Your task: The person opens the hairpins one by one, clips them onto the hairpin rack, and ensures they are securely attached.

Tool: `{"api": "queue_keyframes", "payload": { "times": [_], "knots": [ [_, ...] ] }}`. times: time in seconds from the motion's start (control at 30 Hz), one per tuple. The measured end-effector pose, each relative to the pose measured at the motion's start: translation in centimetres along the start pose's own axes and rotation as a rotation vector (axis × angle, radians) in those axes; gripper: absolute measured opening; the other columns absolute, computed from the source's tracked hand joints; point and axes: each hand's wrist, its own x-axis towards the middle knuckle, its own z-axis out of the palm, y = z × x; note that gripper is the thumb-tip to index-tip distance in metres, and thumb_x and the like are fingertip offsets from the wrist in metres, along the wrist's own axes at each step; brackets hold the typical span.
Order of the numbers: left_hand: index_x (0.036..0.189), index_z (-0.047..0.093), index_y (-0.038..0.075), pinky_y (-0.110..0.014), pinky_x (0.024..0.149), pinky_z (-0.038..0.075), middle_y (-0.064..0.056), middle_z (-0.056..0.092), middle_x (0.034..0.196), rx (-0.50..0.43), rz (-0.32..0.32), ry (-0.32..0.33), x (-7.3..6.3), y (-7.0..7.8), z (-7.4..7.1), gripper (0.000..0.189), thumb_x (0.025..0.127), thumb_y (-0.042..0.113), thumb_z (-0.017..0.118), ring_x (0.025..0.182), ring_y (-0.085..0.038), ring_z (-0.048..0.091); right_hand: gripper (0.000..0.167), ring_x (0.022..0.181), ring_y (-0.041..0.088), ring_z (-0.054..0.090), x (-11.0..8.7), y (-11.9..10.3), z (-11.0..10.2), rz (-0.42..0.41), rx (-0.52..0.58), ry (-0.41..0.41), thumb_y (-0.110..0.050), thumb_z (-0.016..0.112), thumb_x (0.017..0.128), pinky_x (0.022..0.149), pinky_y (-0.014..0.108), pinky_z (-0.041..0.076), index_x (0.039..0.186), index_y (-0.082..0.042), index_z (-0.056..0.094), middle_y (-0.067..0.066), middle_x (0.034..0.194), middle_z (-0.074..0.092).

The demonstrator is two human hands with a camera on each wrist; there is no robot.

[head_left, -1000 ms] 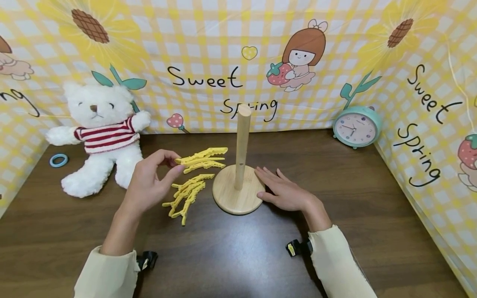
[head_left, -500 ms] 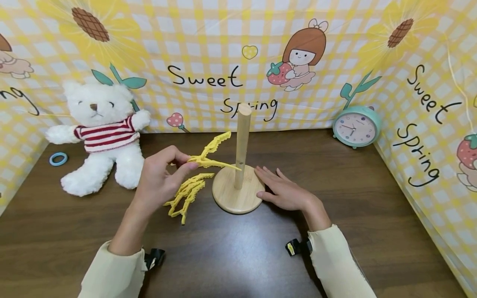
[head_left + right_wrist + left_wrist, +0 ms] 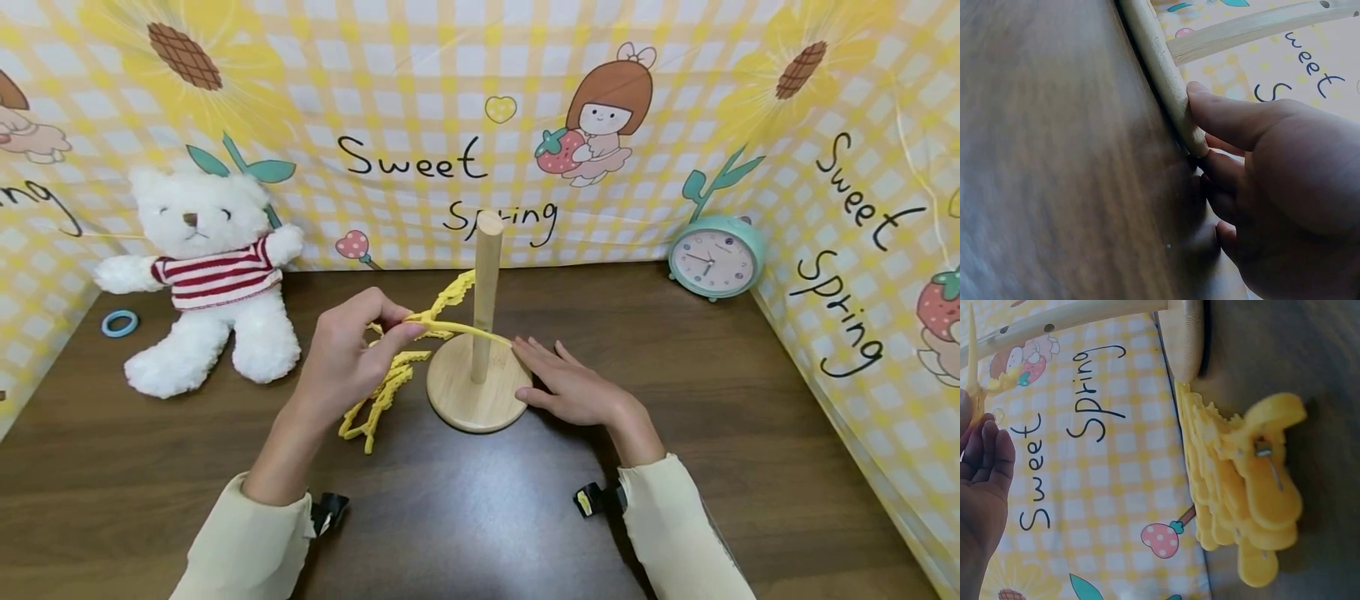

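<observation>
My left hand (image 3: 341, 354) pinches a yellow alligator hair clip (image 3: 454, 292) by its handle end. The clip's jaws stand spread, one passing in front of the upright wooden post (image 3: 489, 258), the other reaching toward its back, where its tip is hidden. My right hand (image 3: 577, 387) lies at the right edge of the post's round wooden base (image 3: 459, 400), fingers nearly straight, thumb touching the rim (image 3: 1169, 78). Left of the base, more yellow hair clips (image 3: 381, 407) lie on the table, partly behind my left hand; the left wrist view shows these clips (image 3: 1235, 469) close up.
A white teddy bear (image 3: 213, 279) in a striped shirt sits at the back left, beside a blue ring (image 3: 120, 323). At the back right stands a mint alarm clock (image 3: 716, 257). A checked cloth (image 3: 405, 92) walls in the brown table (image 3: 480, 517).
My left hand has lifted a hair clip from the group, spread its jaws and carried it right to the post. The right hand has stayed at the base.
</observation>
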Motion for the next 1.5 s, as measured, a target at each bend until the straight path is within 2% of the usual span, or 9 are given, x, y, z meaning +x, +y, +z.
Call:
{"api": "queue_keyframes", "payload": {
  "times": [0.33, 0.5, 0.77, 0.97, 1.27, 1.4, 1.5],
  "knots": [
    [0.085, 0.062, 0.002, -0.018, 0.062, 0.043, -0.005, 0.063, 0.080, 0.025, 0.006, -0.054, 0.9, 0.3, 0.8, 0.025, 0.077, -0.005, 0.084, 0.071, -0.011, 0.056, 0.072, 0.154, 0.022, 0.007, 0.0, -0.1, 0.1, 0.005, -0.016, -0.007, -0.035, 0.052, 0.107, 0.123, 0.046, -0.002, 0.163, -0.010, 0.014, 0.007, 0.168, 0.014],
    [0.091, 0.063, 0.001, -0.024, 0.066, 0.047, -0.005, 0.063, 0.083, 0.045, -0.006, -0.099, 0.9, 0.5, 0.9, 0.025, 0.079, 0.000, 0.085, 0.076, -0.014, 0.059, 0.072, 0.154, 0.021, 0.007, 0.0, -0.2, 0.2, 0.006, -0.025, -0.018, -0.036, 0.051, 0.107, 0.123, 0.045, -0.002, 0.163, -0.010, 0.013, 0.007, 0.168, 0.012],
    [0.101, 0.069, -0.001, -0.034, 0.077, 0.056, -0.009, 0.068, 0.092, 0.034, 0.002, -0.082, 0.7, 0.2, 0.6, 0.028, 0.080, 0.005, 0.086, 0.085, -0.019, 0.065, 0.073, 0.154, 0.019, 0.006, 0.0, -0.2, 0.1, -0.002, -0.020, -0.003, -0.035, 0.053, 0.107, 0.123, 0.046, -0.003, 0.163, -0.009, 0.014, 0.009, 0.168, 0.014],
    [0.102, 0.069, -0.001, -0.032, 0.078, 0.055, -0.010, 0.069, 0.092, 0.023, 0.000, -0.089, 0.4, 0.0, 0.6, 0.028, 0.080, 0.006, 0.086, 0.085, -0.021, 0.065, 0.072, 0.154, 0.019, 0.006, 0.0, -0.1, 0.2, 0.005, -0.018, -0.013, -0.035, 0.052, 0.107, 0.123, 0.045, -0.003, 0.163, -0.009, 0.014, 0.009, 0.168, 0.013],
    [0.111, 0.070, -0.001, -0.026, 0.080, 0.053, -0.006, 0.069, 0.096, -0.001, -0.006, -0.096, 0.1, -0.3, 0.0, 0.038, 0.078, 0.005, 0.088, 0.087, -0.019, 0.065, 0.072, 0.154, 0.019, 0.006, 0.0, -0.2, 0.1, 0.012, -0.008, -0.009, -0.034, 0.053, 0.107, 0.123, 0.045, -0.003, 0.163, -0.010, 0.015, 0.009, 0.168, 0.014],
    [0.113, 0.070, 0.000, -0.031, 0.080, 0.055, -0.006, 0.071, 0.100, -0.018, -0.029, -0.107, 0.0, -0.6, -0.5, 0.041, 0.076, 0.005, 0.089, 0.091, -0.019, 0.066, 0.072, 0.154, 0.019, 0.005, 0.0, -0.2, 0.1, 0.017, -0.012, -0.010, -0.034, 0.053, 0.107, 0.123, 0.046, -0.003, 0.163, -0.011, 0.014, 0.009, 0.168, 0.014],
    [0.116, 0.070, 0.001, -0.029, 0.081, 0.055, -0.005, 0.072, 0.104, -0.023, -0.058, -0.118, -0.2, -0.8, -0.7, 0.045, 0.075, 0.005, 0.090, 0.093, -0.017, 0.067, 0.072, 0.154, 0.019, 0.005, 0.1, -0.1, 0.1, 0.018, -0.015, -0.009, -0.034, 0.053, 0.107, 0.123, 0.046, -0.003, 0.163, -0.010, 0.014, 0.009, 0.168, 0.015]
  ]
}}
